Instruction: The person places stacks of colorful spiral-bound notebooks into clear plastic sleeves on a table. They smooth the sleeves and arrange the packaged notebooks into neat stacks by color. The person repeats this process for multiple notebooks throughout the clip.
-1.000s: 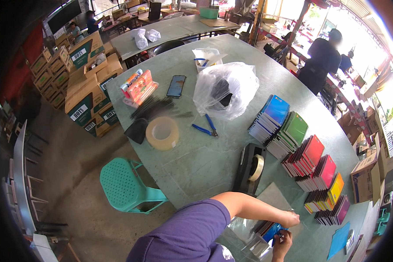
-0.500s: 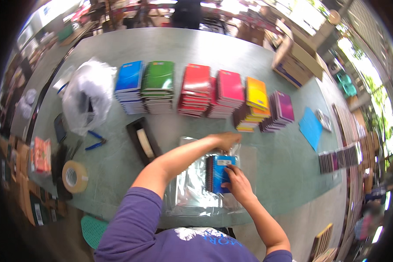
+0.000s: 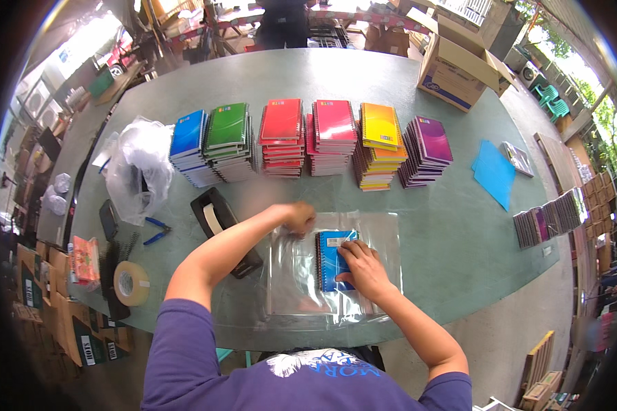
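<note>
A blue spiral notebook (image 3: 330,264) with a small white label lies on clear plastic sheeting (image 3: 291,291) on the green table. My right hand (image 3: 365,268) rests over its right side, fingers spread and thumb on the cover, pressing it down. Beyond the notebook's upper left corner, my left hand (image 3: 299,218) hovers near the sheeting's far edge. Its fingers are curled and slightly blurred, so whatever is in them cannot be made out. Beside my left forearm stands a black tape dispenser (image 3: 203,205), partly covered by the arm.
Stacked spiral notebooks in blue, green, red, pink, yellow (image 3: 379,127) and purple line the far side. Leftward are a plastic bag (image 3: 147,157), blue pliers (image 3: 158,231) and a tape roll (image 3: 131,283). Blue sheets (image 3: 493,175) and an open carton (image 3: 452,75) are at right.
My left hand has moved left, away from above the notebook toward the tape dispenser. My right hand stays on the notebook. The whole view has shifted slightly.
</note>
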The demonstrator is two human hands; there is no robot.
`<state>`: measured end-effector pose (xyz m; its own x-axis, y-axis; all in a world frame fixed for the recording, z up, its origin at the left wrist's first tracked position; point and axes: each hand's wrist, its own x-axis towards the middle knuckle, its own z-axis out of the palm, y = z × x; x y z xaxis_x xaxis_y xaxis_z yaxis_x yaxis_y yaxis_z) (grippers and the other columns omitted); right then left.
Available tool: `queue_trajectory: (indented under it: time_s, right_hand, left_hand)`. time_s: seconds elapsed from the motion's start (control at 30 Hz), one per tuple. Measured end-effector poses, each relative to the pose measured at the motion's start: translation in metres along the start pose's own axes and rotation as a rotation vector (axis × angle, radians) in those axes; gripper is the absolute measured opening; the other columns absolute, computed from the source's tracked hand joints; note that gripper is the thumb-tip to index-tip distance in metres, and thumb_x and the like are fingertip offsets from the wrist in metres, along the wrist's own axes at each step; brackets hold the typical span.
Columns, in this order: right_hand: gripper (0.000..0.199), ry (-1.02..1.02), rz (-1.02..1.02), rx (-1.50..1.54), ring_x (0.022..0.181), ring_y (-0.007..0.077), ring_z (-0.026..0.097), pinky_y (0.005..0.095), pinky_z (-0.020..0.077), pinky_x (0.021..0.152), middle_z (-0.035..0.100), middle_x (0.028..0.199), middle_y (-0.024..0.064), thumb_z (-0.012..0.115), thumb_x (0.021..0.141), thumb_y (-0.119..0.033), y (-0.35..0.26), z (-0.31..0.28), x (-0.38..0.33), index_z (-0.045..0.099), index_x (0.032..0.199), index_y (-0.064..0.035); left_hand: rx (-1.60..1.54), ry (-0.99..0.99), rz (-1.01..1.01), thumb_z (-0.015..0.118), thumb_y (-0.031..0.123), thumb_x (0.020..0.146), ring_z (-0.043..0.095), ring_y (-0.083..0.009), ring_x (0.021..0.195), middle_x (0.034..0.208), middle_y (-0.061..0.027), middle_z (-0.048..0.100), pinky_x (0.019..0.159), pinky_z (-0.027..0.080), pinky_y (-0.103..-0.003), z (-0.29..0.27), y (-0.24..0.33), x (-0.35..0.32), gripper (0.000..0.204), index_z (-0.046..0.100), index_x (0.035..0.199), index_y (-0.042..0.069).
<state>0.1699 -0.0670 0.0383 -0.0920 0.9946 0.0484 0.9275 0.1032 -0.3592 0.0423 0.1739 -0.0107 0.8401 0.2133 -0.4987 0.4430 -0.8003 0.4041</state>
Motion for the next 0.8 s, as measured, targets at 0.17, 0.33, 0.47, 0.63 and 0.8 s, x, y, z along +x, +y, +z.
queue_trajectory:
  time_s: [0.17,0.33,0.47,0.63,0.8]
  right_hand:
    - [0.065,-0.031,-0.011,0.136,0.123,0.0297,0.041,0.0434,0.0368,0.097,0.046,0.13,0.0094,0.072,0.068,-0.033,0.012,0.003,-0.001,0.051,0.122,-0.005]
    - [0.066,-0.048,-0.084,0.092,0.12,0.0294,0.043,0.045,0.0361,0.096,0.046,0.129,0.0088,0.072,0.069,-0.037,0.016,-0.003,0.001,0.051,0.125,-0.0109]
    - [0.067,-0.07,-0.139,0.058,0.12,0.028,0.042,0.0455,0.0369,0.094,0.047,0.13,0.0072,0.073,0.068,-0.04,0.027,-0.003,0.003,0.051,0.125,-0.0121]
    - [0.077,-0.09,-0.211,0.005,0.134,0.0302,0.026,0.0561,0.0259,0.103,0.034,0.143,0.0087,0.068,0.071,-0.047,0.043,0.007,0.005,0.04,0.135,-0.0139]
    - [0.085,-0.194,-0.165,0.015,0.141,0.0321,0.007,0.0608,0.0116,0.108,0.017,0.152,0.0061,0.059,0.075,-0.055,0.046,0.03,0.003,0.026,0.144,-0.0203]
  left_hand:
    - [-0.902,0.634,-0.309,0.075,0.019,0.069,0.064,-0.0208,0.081,0.088,-0.0126,0.068,0.073,0.05,-0.035,0.025,0.038,-0.061,0.033,0.065,0.093,-0.001]
    - [-1.201,0.558,-0.484,0.068,0.02,0.078,0.062,-0.0161,0.077,0.085,-0.0097,0.065,0.068,0.049,-0.032,0.088,0.091,-0.097,0.031,0.061,0.097,-0.004]
    - [-0.925,0.467,-0.51,0.06,0.023,0.085,0.061,-0.013,0.074,0.073,-0.0096,0.062,0.061,0.047,-0.031,0.073,0.122,-0.112,0.026,0.062,0.091,-0.001]
    - [-0.386,0.557,-0.24,0.051,0.022,0.083,0.062,-0.0358,0.08,0.076,-0.0199,0.062,0.07,0.047,-0.045,0.063,0.155,-0.087,0.026,0.058,0.081,-0.003]
    - [-0.237,0.366,-0.198,0.049,0.02,0.082,0.061,-0.0382,0.083,0.083,-0.0211,0.063,0.075,0.048,-0.047,0.069,0.164,-0.055,0.024,0.056,0.08,-0.003]
